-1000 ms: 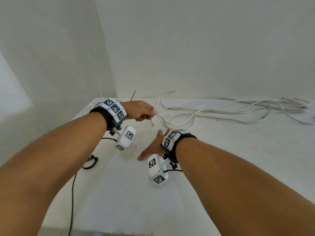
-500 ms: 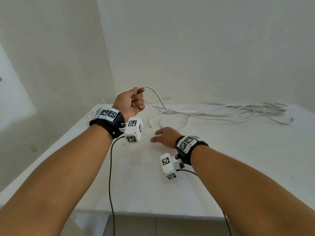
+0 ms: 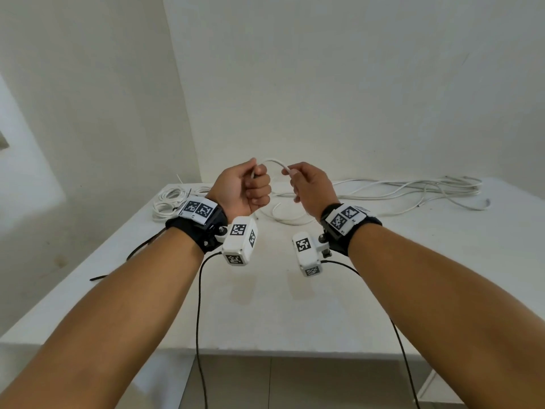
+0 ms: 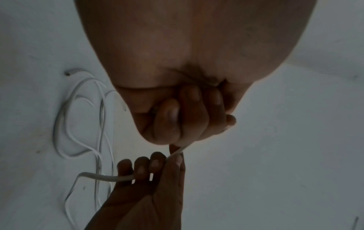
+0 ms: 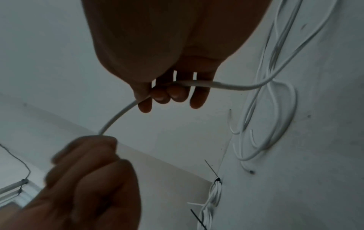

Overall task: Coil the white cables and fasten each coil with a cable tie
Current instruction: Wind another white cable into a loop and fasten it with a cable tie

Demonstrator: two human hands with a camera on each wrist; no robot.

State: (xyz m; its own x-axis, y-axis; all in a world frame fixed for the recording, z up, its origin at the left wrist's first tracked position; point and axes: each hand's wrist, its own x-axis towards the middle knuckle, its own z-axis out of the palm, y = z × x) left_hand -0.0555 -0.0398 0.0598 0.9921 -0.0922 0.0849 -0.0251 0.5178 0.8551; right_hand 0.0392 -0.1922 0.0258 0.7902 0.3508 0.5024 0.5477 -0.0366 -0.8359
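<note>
Both hands are raised above the white table (image 3: 265, 314) with a short arch of white cable (image 3: 275, 162) between them. My left hand (image 3: 250, 187) grips the cable's end in a fist (image 4: 177, 121). My right hand (image 3: 306, 184) holds the same cable with curled fingers (image 5: 173, 91), and the cable (image 5: 236, 87) runs off past them toward the table. The rest of the loose white cable (image 3: 383, 193) lies strung out along the back of the table. A finished white coil (image 3: 168, 199) lies at the back left, bound with ties (image 5: 217, 181).
A black cable tie (image 3: 141, 249) lies on the table near its left edge, partly behind my left forearm. Walls close in the table at the back and left. The table's front edge (image 3: 265, 351) runs below my forearms. Black sensor leads (image 3: 200, 305) hang from both wrists.
My left hand lifted the cable end off the table and turned into a fist. My right hand left the table top, rose beside it and took hold of the same cable.
</note>
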